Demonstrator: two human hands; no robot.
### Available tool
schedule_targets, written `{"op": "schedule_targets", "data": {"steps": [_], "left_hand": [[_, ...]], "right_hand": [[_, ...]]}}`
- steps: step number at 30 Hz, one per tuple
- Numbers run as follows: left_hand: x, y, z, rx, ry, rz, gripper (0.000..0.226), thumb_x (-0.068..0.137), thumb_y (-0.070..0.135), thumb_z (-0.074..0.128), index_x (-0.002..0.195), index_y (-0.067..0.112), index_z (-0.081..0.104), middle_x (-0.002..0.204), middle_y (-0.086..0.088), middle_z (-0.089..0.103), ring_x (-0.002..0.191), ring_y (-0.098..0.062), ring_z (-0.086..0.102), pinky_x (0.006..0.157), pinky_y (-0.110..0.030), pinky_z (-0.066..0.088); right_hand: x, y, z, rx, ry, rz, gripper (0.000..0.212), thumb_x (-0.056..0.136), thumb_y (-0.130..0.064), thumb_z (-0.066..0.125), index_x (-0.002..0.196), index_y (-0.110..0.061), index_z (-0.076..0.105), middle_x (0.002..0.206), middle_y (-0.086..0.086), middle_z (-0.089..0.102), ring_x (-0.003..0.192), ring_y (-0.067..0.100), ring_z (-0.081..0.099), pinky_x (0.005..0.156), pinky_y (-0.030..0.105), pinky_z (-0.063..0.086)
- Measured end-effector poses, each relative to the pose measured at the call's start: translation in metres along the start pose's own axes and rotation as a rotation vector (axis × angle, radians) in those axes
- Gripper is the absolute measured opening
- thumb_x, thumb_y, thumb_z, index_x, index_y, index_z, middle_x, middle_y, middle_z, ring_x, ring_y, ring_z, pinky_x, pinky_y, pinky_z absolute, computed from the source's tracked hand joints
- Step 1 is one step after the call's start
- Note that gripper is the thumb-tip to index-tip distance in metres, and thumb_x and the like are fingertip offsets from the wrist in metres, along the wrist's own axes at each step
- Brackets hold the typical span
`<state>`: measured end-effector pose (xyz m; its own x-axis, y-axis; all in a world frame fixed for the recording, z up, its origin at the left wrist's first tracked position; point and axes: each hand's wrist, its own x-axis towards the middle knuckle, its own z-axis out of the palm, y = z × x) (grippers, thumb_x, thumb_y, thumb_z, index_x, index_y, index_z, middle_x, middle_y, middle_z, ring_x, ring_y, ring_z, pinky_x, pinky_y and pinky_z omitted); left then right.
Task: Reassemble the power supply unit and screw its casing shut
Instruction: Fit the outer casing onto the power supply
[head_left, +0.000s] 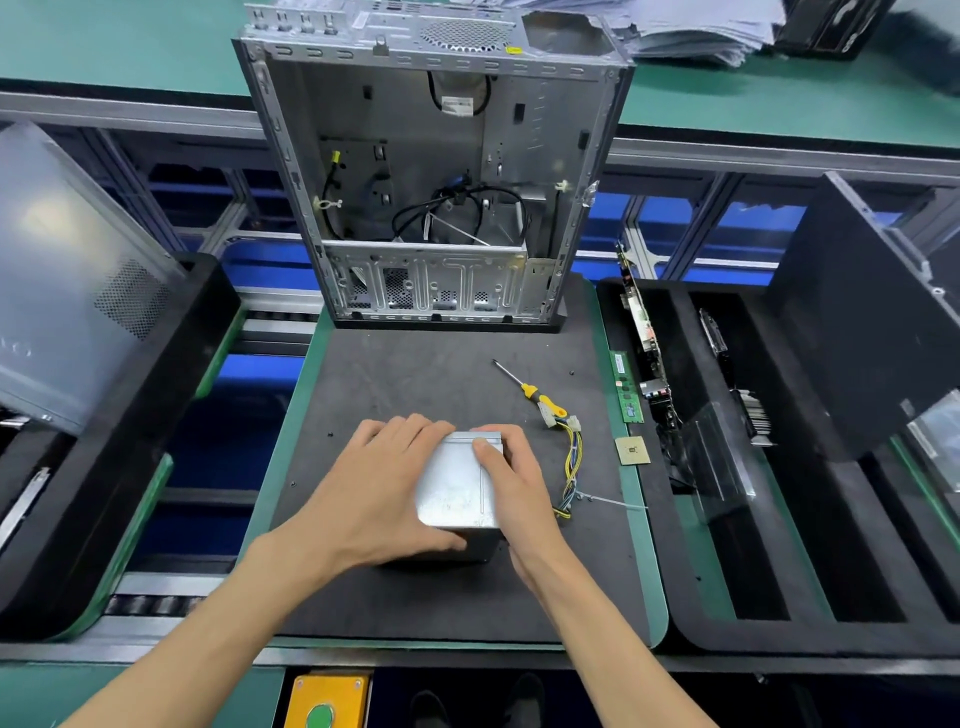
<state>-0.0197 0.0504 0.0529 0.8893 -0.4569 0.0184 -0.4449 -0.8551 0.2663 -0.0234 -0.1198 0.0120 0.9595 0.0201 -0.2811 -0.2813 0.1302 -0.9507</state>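
Power supply unit (457, 488): one grey metal box, standing on the dark mat (415, 374) near its front middle; its long axis runs away from the person, a little tilted to the right.
Cable bundle (570, 467): one bunch of yellow, blue and black wires, coming out at the right side of the box and lying on the mat, with white connectors at the far end.
Left hand (379, 488): fingers curl over the left and far edges of the box and grip it.
Right hand (511, 483): it holds the right side, with the thumb lying on the top plate.
Screwdriver (527, 388): one, yellow handle, lying on the mat beyond the cables, tip pointing far-left.
Computer case (436, 171): one open chassis at the far edge of the mat.
Small screws: a few dark dots on the mat; I cannot count them surely.
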Motion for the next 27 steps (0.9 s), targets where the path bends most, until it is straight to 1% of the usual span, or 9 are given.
{"op": "schedule_targets", "data": {"steps": [3,7,10,14,17,19,21,24,27], "left_hand": [[-0.002,0.0,0.001,-0.018,0.04,0.016,0.103,0.053,0.082,0.066,0.135,0.02,0.052,0.12,0.01,0.057,0.107,-0.017,0.056,0.094,-0.039,0.04],[-0.003,0.0,0.001,-0.006,0.055,0.03,0.102,0.054,0.081,0.068,0.135,0.021,0.053,0.118,0.01,0.058,0.102,-0.017,0.057,0.091,-0.04,0.042],[-0.004,0.001,-0.001,0.002,0.053,0.029,0.103,0.054,0.08,0.068,0.137,0.02,0.053,0.119,0.009,0.059,0.103,-0.017,0.058,0.091,-0.04,0.042],[-0.004,0.002,-0.002,-0.005,0.03,0.011,0.102,0.055,0.079,0.065,0.138,0.022,0.051,0.12,0.01,0.057,0.104,-0.015,0.056,0.093,-0.04,0.042],[-0.004,0.004,-0.002,-0.007,0.031,0.001,0.097,0.056,0.077,0.064,0.136,0.024,0.051,0.117,0.012,0.056,0.102,-0.014,0.056,0.093,-0.04,0.042],[-0.004,0.005,-0.002,-0.005,0.027,-0.003,0.095,0.057,0.076,0.064,0.134,0.022,0.052,0.117,0.011,0.057,0.102,-0.015,0.057,0.092,-0.04,0.042],[-0.003,0.005,-0.003,-0.012,0.023,-0.008,0.097,0.056,0.078,0.061,0.134,0.02,0.054,0.118,0.009,0.059,0.103,-0.016,0.058,0.092,-0.042,0.042],[-0.003,0.006,-0.005,-0.02,0.016,-0.008,0.097,0.056,0.077,0.059,0.135,0.02,0.053,0.12,0.009,0.058,0.105,-0.017,0.057,0.094,-0.041,0.041],[-0.004,0.007,-0.005,-0.019,0.012,-0.005,0.098,0.058,0.076,0.059,0.137,0.019,0.052,0.122,0.009,0.058,0.106,-0.017,0.057,0.096,-0.04,0.04]], "right_hand": [[-0.002,0.0,0.001,0.004,0.007,0.002,0.016,0.088,-0.035,0.058,0.102,-0.028,0.064,0.095,-0.01,0.069,0.086,0.004,0.065,0.067,0.022,0.052],[-0.003,-0.001,-0.001,0.011,0.009,0.022,0.01,0.103,-0.019,0.056,0.106,-0.024,0.064,0.097,-0.007,0.07,0.087,0.007,0.066,0.065,0.021,0.052],[-0.002,-0.004,-0.002,0.003,-0.019,0.032,0.01,0.098,-0.027,0.06,0.107,-0.024,0.064,0.1,-0.004,0.071,0.091,0.011,0.066,0.069,0.024,0.054],[-0.004,0.0,-0.015,-0.049,-0.121,-0.008,0.031,0.088,-0.042,0.066,0.116,-0.032,0.064,0.116,-0.005,0.071,0.106,0.011,0.066,0.08,0.023,0.054],[-0.007,0.007,-0.03,-0.185,-0.293,-0.084,0.073,0.079,-0.046,0.076,0.144,-0.038,0.042,0.135,-0.013,0.06,0.127,0.007,0.057,0.096,0.022,0.049],[-0.004,0.009,-0.036,-0.274,-0.388,-0.085,0.108,0.067,-0.038,0.087,0.154,-0.036,0.024,0.147,-0.01,0.048,0.135,0.008,0.05,0.106,0.027,0.047],[-0.002,0.008,-0.041,-0.327,-0.468,-0.082,0.127,0.062,-0.027,0.095,0.158,-0.038,0.012,0.153,-0.012,0.043,0.14,0.006,0.045,0.11,0.028,0.045],[0.003,0.006,-0.048,-0.425,-0.49,-0.158,0.115,0.066,-0.023,0.098,0.149,-0.05,0.023,0.147,-0.024,0.046,0.141,0.002,0.042,0.108,0.015,0.04],[0.004,0.005,-0.049,-0.448,-0.439,-0.237,0.102,0.064,-0.023,0.099,0.138,-0.051,0.036,0.14,-0.024,0.051,0.138,0.002,0.046,0.106,0.012,0.038]]}}
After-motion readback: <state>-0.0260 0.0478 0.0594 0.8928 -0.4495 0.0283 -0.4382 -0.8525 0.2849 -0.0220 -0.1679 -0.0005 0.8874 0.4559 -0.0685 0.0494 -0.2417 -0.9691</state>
